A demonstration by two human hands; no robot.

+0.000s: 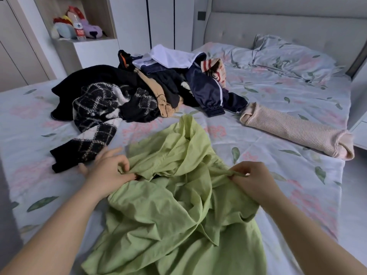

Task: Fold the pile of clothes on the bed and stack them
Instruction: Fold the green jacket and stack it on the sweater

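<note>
A crumpled light green garment (178, 211) lies on the bed in front of me, spread from the middle down to the near edge. My left hand (108, 171) pinches a fold of it at its upper left. My right hand (252, 179) pinches another fold at its upper right. Both hands hold the cloth a little above the sheet. Behind it lies the pile of unfolded clothes (139, 86): a black and white checked knit, dark items, a navy jacket with white stripes and a white piece on top.
A folded pink ribbed garment (294, 132) lies at the right on the floral bedsheet (278, 96). A pillow (288, 56) rests by the padded headboard. A shelf with plush toys and a bottle (79, 28) stands at the back left.
</note>
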